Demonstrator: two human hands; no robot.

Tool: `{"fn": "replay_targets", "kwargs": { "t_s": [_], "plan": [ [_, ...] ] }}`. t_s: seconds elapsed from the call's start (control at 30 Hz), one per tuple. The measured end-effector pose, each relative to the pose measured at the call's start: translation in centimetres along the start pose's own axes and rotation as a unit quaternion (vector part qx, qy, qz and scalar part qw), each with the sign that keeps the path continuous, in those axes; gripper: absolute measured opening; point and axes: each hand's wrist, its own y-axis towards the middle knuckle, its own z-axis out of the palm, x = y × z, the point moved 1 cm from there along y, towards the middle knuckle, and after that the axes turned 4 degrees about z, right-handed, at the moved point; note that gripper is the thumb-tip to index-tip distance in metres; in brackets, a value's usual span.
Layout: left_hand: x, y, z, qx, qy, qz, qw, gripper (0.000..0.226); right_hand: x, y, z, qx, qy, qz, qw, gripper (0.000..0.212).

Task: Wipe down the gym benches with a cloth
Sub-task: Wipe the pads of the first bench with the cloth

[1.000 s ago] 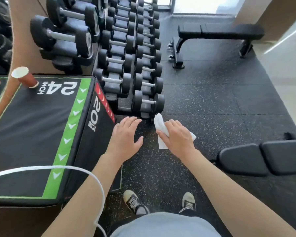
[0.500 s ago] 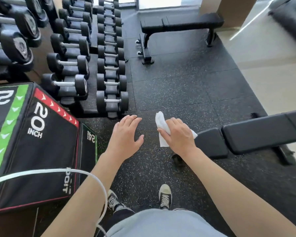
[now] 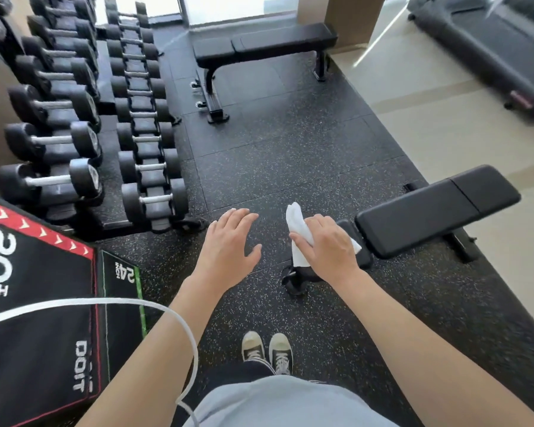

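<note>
My right hand (image 3: 329, 246) grips a white cloth (image 3: 298, 224), bunched so that its ends stick out above and below the fingers. It hovers over the near end of a black padded bench (image 3: 435, 209) that runs off to the right. My left hand (image 3: 228, 245) is held out flat beside it, fingers straight, holding nothing. A second black flat bench (image 3: 265, 44) stands farther away near the window.
A dumbbell rack (image 3: 105, 118) with several black dumbbells lines the left side. A black plyo box (image 3: 37, 303) marked 20 and 24 inch stands at the near left. A treadmill (image 3: 490, 47) sits at the far right on the pale floor. My shoes (image 3: 267, 351) stand on speckled rubber mats.
The view has swung to the right: the plyo box has slid left and the near bench has come further into view. Both hands keep the same pose.
</note>
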Motion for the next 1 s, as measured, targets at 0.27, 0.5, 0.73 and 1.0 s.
{"fn": "replay_targets", "kwargs": {
  "t_s": [0.27,0.5,0.73,1.0],
  "plan": [
    [0.6,2.7,0.8,-0.001,-0.032,0.023,0.999,0.066,-0.8,0.5,-1.3,-0.004,-0.056,0.022,0.998,0.039],
    [0.2,4.5,1.1,-0.007,-0.054,0.027,0.998,0.066,-0.9,1.5,-2.3,0.008,-0.064,0.017,0.998,0.037],
    [-1.7,6.7,2.5,-0.023,-0.059,0.007,0.998,0.065,-4.2,3.5,-3.2,0.020,-0.069,-0.007,0.997,0.036],
    [-7.6,10.1,6.1,-0.048,-0.044,-0.062,0.996,0.065,-12.8,6.2,-4.1,0.050,-0.053,-0.072,0.995,0.036]
  ]
}}
